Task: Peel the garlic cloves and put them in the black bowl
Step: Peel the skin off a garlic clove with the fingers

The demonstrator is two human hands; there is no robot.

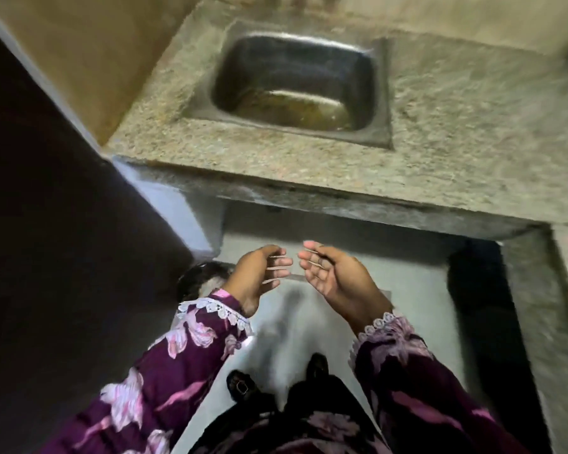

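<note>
Hands hang apart, fingers loose, holding nothing: left hand at nine o'clock, right hand beside it, sink at twelve.

You'll find nothing to read here: no text, label, brand, number or sign shows on any surface in the head view, and the blur would hide small print anyway.
</note>
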